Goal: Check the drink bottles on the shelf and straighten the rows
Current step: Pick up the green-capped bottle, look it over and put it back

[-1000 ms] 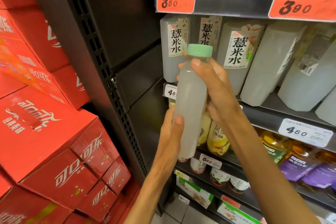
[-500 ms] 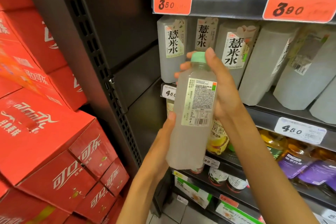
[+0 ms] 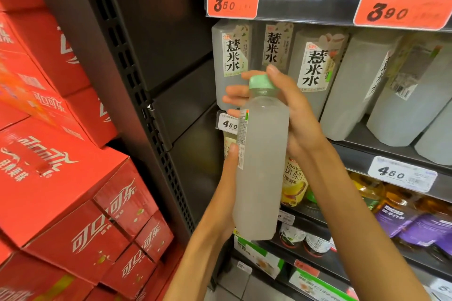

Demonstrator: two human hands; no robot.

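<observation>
The left hand (image 3: 226,199) grips the lower half of the held bottle (image 3: 260,166) from the left, thumb pressed on the edge of its label; the other fingers wrap behind and are hidden. The right hand (image 3: 291,115) grips the upper part from the right, fingers (image 3: 236,91) curled round the shoulder behind the bottle and the thumb raised beside the green cap (image 3: 261,82). The held bottle stands nearly upright in the air, in front of the shelving and clear of every shelf, filled with cloudy pale liquid, its label turned to the left.

Near left, red boxes (image 3: 68,193) are stacked against the black upright (image 3: 137,95) of the shelving.

Farther back, the bottle row (image 3: 315,63) of matching cloudy drinks stands on the shelf (image 3: 381,149); the right-hand ones lean. Orange price tags (image 3: 232,2) hang above the row. Below it, to the right, lower shelves carry yellow bottles (image 3: 293,183) and purple-labelled bottles (image 3: 420,225).
</observation>
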